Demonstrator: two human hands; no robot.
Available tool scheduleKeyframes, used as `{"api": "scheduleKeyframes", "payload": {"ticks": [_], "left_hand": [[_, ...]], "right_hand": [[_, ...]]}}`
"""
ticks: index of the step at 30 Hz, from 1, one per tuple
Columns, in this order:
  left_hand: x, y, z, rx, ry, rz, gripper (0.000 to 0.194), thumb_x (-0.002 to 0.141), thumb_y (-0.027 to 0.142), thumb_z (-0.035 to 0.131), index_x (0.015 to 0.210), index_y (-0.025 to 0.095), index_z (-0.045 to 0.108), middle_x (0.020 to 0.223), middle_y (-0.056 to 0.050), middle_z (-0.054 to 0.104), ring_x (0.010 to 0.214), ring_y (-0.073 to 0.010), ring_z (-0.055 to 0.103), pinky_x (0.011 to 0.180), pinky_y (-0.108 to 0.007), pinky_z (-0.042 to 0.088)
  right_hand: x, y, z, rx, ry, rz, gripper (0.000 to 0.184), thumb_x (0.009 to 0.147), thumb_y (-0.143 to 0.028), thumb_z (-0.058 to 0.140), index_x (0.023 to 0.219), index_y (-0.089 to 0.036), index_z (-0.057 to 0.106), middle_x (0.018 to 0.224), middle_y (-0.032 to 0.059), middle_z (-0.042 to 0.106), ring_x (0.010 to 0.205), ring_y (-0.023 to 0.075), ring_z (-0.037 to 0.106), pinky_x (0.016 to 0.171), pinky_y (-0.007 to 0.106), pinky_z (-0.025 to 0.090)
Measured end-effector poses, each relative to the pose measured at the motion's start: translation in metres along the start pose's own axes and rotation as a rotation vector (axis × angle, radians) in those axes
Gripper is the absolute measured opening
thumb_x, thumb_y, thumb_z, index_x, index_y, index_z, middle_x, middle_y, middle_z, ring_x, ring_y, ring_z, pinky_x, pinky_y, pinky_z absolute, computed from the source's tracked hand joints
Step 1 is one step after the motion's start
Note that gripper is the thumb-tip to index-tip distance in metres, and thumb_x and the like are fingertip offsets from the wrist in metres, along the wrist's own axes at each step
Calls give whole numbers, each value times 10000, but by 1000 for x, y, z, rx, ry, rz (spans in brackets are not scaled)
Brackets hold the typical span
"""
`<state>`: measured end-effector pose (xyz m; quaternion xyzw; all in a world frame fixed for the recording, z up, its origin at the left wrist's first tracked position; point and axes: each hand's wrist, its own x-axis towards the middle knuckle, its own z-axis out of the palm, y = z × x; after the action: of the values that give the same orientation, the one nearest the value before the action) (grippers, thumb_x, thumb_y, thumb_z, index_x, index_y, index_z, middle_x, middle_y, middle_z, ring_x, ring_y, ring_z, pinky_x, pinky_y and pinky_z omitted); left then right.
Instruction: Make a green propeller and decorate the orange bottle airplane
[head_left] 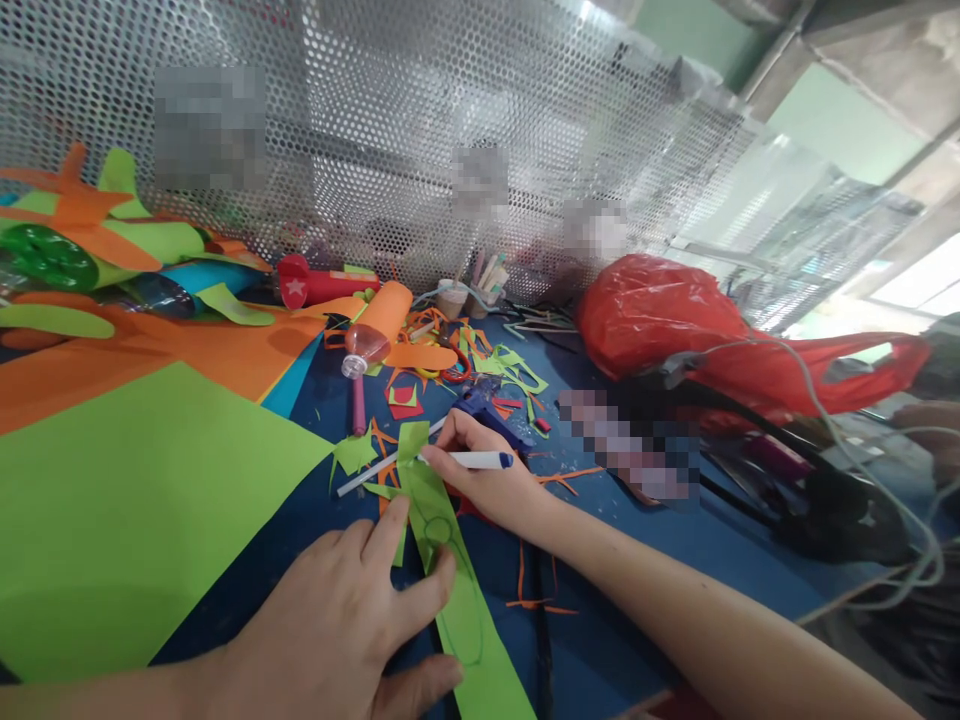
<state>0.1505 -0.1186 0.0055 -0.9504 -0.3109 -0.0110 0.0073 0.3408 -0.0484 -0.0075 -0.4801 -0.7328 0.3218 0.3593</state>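
My right hand [480,470] is closed around a white pen with a blue cap [480,460], its tip resting on a narrow green paper strip [450,590] that lies on the blue table [622,560]. A drawn outline shows on the strip. My left hand [337,620] lies flat on the table with fingers spread, two fingertips pressing the strip's left edge. A thin white stick [375,472] lies just beyond the strip.
A large green sheet [127,510] and an orange sheet [180,350] cover the left. Paper-covered bottle planes [82,240] stand behind them. Scraps [495,370], a blue glue gun [487,405], cups of sticks [469,290], a red plastic bag [675,310] and cables [847,440] crowd the rest. A perforated metal screen [420,120] closes the back.
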Motion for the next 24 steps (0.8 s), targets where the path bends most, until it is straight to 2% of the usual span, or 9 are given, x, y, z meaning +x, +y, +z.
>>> {"api": "scheduleKeyframes", "payload": {"ticks": [7, 14, 18, 24], "left_hand": [[1, 2, -1, -3, -27, -3, 506, 925, 535, 401, 1352, 300, 535, 1254, -316, 573, 869, -380, 695, 619, -511, 580], [-1, 1, 4, 19, 71, 3, 482, 920, 528, 414, 1303, 287, 583, 1220, -311, 592, 800, -357, 698, 571, -483, 576], [-1, 1, 10, 26, 158, 6, 475, 925, 534, 388, 1272, 292, 604, 1192, -305, 601, 767, -347, 690, 545, -471, 564], [-3, 1, 17, 32, 192, -11, 486, 943, 541, 319, 1290, 319, 578, 1213, -263, 588, 775, -316, 670, 568, -453, 559]], "right_hand": [[1, -1, -2, 32, 20, 12, 171, 811, -224, 543, 707, -218, 406, 617, -75, 428, 538, 95, 368, 506, 225, 316], [4, 4, -6, 66, 24, -30, 175, 755, -182, 515, 659, -222, 375, 599, -77, 379, 546, 100, 333, 502, 228, 277], [6, 5, -6, 86, 12, -19, 188, 737, -173, 513, 634, -222, 364, 578, -78, 369, 531, 98, 336, 496, 223, 291], [4, 0, -7, 178, -40, 43, 185, 712, -179, 508, 613, -217, 357, 554, -85, 366, 496, 79, 354, 482, 204, 334]]}}
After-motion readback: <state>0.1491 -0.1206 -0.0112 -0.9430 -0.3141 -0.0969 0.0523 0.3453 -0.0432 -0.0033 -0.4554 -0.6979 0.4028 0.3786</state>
